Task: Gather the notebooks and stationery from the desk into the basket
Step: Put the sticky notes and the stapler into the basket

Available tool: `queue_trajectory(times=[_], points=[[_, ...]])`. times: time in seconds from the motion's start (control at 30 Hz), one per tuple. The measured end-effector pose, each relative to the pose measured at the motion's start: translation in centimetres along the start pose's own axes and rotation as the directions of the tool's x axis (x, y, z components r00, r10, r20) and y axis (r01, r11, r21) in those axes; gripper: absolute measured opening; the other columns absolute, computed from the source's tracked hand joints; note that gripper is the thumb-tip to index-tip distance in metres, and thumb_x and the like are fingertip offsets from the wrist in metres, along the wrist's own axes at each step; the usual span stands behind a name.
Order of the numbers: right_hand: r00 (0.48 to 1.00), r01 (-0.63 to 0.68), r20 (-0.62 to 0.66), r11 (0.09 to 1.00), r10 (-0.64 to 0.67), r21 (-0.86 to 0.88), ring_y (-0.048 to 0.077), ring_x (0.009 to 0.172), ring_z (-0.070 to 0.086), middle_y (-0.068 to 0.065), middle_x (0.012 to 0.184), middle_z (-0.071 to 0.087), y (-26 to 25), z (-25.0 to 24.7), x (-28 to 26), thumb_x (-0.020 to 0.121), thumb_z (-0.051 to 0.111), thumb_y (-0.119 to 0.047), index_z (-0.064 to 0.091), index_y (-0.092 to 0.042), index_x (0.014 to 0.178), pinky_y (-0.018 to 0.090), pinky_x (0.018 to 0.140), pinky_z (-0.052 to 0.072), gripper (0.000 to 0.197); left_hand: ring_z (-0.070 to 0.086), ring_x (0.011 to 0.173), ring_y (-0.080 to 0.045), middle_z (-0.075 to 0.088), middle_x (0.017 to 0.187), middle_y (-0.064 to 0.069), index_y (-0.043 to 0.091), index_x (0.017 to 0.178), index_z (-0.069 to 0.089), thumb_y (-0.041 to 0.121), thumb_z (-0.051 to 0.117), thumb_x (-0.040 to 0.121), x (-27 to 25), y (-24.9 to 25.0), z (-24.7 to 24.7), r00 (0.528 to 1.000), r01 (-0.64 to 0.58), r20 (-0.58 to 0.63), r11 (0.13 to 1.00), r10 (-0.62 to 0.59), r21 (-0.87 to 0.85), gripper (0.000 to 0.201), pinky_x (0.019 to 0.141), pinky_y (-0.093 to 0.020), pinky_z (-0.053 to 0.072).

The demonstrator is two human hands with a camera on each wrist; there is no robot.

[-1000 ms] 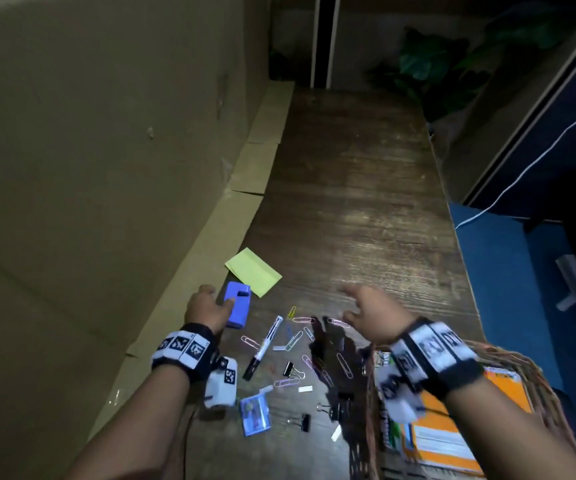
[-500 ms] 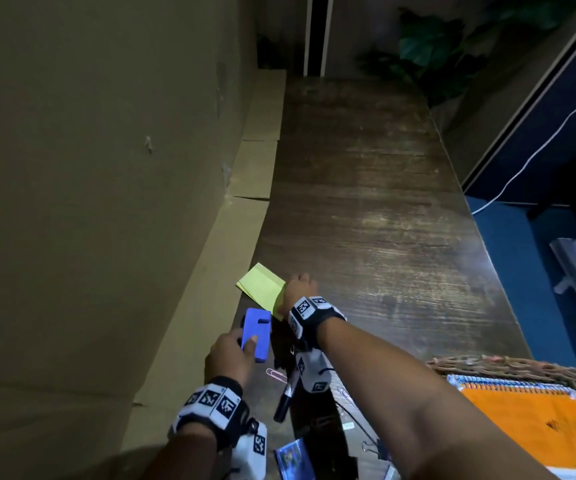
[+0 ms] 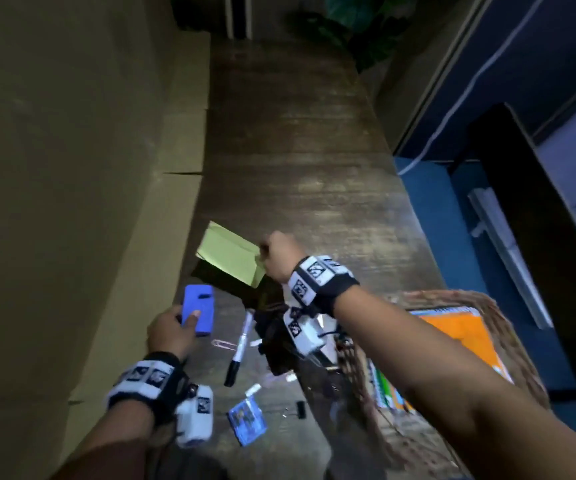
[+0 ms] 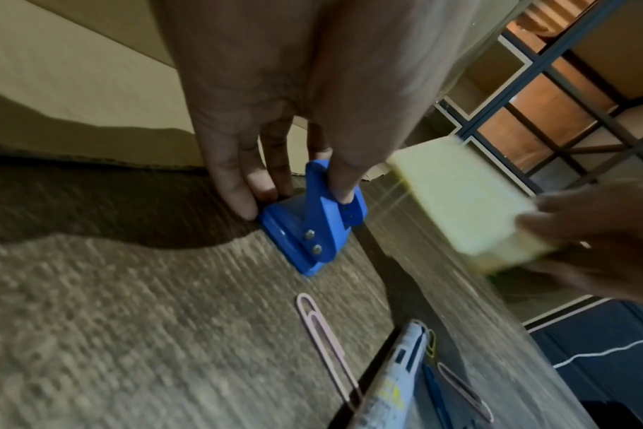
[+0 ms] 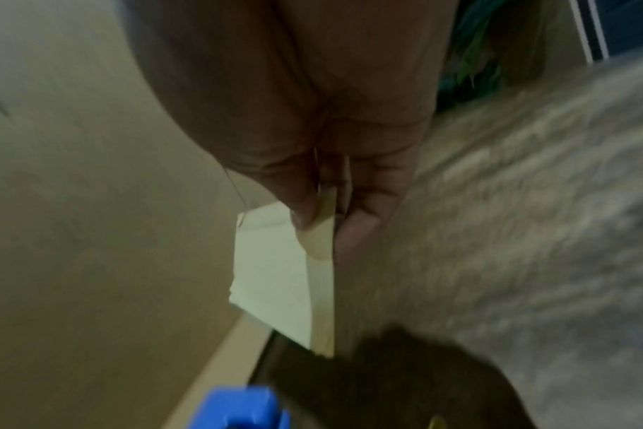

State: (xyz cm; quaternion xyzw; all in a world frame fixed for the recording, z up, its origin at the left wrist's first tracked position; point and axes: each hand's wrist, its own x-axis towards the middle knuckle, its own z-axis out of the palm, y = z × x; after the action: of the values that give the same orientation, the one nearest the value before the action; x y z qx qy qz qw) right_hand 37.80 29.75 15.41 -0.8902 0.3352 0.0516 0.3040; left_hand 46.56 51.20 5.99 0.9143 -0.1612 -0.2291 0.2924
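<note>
My right hand pinches one edge of the yellow sticky-note pad and holds it tilted, clear of the dark wooden desk; the pinch shows close up in the right wrist view, pad. My left hand grips the small blue hole punch, which stands on the desk, thumb on top and fingers at its side. The wicker basket sits at the right and holds an orange notebook.
A marker, a pink paper clip, a blue card, a black binder clip and small white bits lie near me on the desk. Cardboard panels wall the left side. The desk's right edge drops to a blue floor.
My right hand crossed left from the paper clips to the yellow pad, pinched it and lifted it off the desk. My left hand stayed on the blue punch.
</note>
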Motion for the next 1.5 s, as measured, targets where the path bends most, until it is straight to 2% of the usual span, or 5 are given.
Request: queue_trajectory(times=[0.23, 0.37, 0.47, 0.83, 1.5], points=[[0.998, 0.028, -0.057, 0.995, -0.033, -0.099, 0.014, 0.080, 0.070, 0.008, 0.082, 0.075, 15.9, -13.7, -20.3, 0.082, 0.067, -0.016, 0.074, -0.013, 0.086, 0.025, 0.064, 0.048, 0.009, 0.062, 0.086, -0.042, 0.067, 0.098, -0.028, 0.009, 0.098, 0.062, 0.021, 0.056, 0.091, -0.6, 0.2, -0.9, 0.984, -0.142, 0.121, 0.985, 0.130, 0.100, 0.015, 0.075, -0.043, 0.044], [0.990, -0.098, -0.105, 0.995, 0.098, 0.000, 0.001, 0.081, 0.068, -0.001, 0.086, 0.077, 25.2, -13.8, -29.4, 0.074, 0.074, -0.005, 0.077, -0.020, 0.087, 0.020, 0.072, 0.054, 0.020, 0.056, 0.059, -0.008, 0.064, 0.071, -0.012, 0.019, 0.078, 0.056, 0.025, 0.060, 0.090, -3.3, 4.1, -1.6, 0.929, -0.323, 0.203, 0.945, 0.309, 0.041, 0.014, 0.062, -0.026, 0.043], [0.993, -0.101, -0.055, 0.995, 0.101, 0.000, -0.003, 0.082, 0.065, -0.003, 0.085, 0.076, 29.8, -11.9, -32.4, 0.068, 0.073, 0.005, 0.078, -0.020, 0.083, 0.000, 0.069, 0.044, 0.029, 0.054, 0.062, -0.004, 0.061, 0.069, 0.001, 0.021, 0.076, 0.057, 0.038, 0.064, 0.079, -8.7, 10.6, -0.3, 0.803, -0.512, 0.306, 0.855, 0.511, -0.086, 0.019, 0.059, -0.023, 0.039], [0.978, -0.064, -0.207, 0.974, 0.018, -0.217, 0.018, 0.082, 0.064, -0.009, 0.089, 0.071, 34.0, -8.4, -32.7, 0.066, 0.077, -0.015, 0.075, -0.030, 0.085, 0.029, 0.061, 0.055, 0.024, 0.055, 0.088, -0.008, 0.059, 0.095, 0.010, 0.027, 0.074, 0.047, 0.044, 0.054, 0.076, -21.3, 19.8, 11.0, 0.352, -0.771, 0.667, 0.608, 0.657, -0.191, 0.019, 0.082, -0.027, 0.043], [0.999, -0.046, 0.004, 0.983, 0.047, -0.175, 0.015, 0.114, 0.048, -0.008, 0.125, 0.055, 35.0, -9.4, -31.5, 0.083, 0.061, -0.036, 0.057, -0.029, 0.124, 0.038, 0.095, 0.046, 0.043, 0.056, 0.102, -0.030, 0.042, 0.133, -0.001, 0.011, 0.106, 0.058, 0.002, 0.046, 0.087, -25.3, 21.0, 20.0, 0.368, -0.882, 0.826, 0.440, 0.427, 0.166, 0.024, 0.082, -0.041, 0.046]])
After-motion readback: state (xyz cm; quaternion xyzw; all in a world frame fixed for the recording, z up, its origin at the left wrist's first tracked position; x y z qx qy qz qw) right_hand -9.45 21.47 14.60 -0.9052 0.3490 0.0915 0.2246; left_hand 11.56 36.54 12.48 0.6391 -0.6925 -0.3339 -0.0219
